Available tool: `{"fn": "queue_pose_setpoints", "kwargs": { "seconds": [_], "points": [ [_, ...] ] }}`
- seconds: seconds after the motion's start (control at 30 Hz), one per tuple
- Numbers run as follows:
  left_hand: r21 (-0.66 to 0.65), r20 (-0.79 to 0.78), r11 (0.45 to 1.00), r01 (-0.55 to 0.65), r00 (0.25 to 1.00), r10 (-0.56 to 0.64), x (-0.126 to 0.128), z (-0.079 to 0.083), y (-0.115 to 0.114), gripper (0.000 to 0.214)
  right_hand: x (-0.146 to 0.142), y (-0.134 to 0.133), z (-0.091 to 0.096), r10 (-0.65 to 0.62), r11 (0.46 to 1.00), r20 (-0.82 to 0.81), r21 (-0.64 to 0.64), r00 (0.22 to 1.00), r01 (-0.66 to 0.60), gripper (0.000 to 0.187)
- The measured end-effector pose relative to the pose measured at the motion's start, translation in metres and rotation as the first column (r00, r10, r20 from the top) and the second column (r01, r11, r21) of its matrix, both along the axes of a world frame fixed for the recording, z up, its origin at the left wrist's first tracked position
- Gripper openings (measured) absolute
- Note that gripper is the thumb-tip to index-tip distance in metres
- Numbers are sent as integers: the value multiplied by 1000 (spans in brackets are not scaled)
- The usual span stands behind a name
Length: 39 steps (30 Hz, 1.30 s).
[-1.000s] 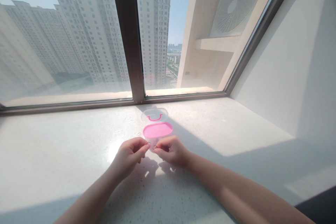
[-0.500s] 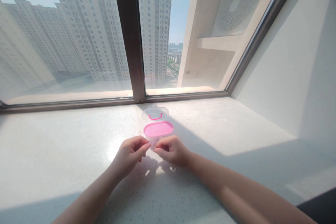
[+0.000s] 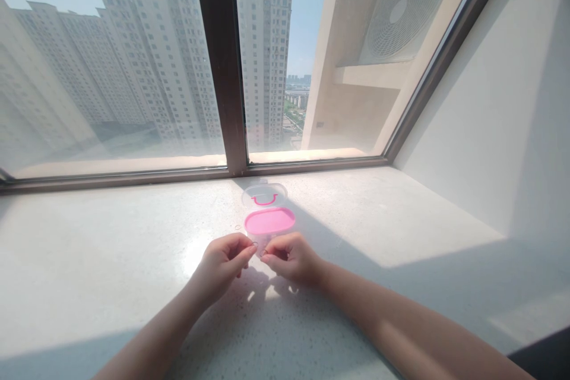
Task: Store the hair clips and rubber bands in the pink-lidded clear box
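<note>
Head view: pinched rings (image 3: 255, 243) point toward each other, long axes unclear.

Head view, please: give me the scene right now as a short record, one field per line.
Left hand: thumb and forefinger pinch a small thin loop
Right hand: thumb and forefinger pinch a small curved piece, partly hidden
Hand spacing: fingertips close together, not touching
Beyond the hands: pink-topped container, its lower part partly hidden
Behind that: clear oval piece with a curved pink strip
Loose item: thin ring on the pale sill, left of the container
Light: sun and shadow across the sill
</note>
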<state>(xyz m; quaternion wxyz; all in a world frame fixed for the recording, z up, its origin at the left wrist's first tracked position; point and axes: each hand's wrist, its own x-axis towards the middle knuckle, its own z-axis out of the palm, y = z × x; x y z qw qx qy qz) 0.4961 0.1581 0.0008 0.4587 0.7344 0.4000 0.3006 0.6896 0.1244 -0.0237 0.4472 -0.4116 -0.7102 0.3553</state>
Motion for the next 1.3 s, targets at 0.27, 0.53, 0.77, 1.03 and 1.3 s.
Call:
{"fn": "queue_pose_setpoints", "kwargs": {
  "seconds": [0.27,0.53,0.77,1.03,1.3],
  "points": [
    [0,3,1000,-6,1000,6,-1,-1,0,27,1,0,-1,4,1000,-4,5,1000,-4,29],
    [-9,5,1000,-9,1000,9,-1,-1,1,26,0,0,-1,8,1000,0,13,1000,-8,29],
    [-10,13,1000,-12,1000,12,-1,-1,1,26,1,0,0,-1,1000,1,13,1000,1,30],
    [-9,9,1000,-11,1000,12,-1,-2,1,27,0,-1,1,-57,998,-18,-4,998,57,30],
    [-17,25,1000,-8,1000,9,-1,-2,1,26,-1,-4,7,-97,995,-52,-9,994,96,29]
  ]
}}
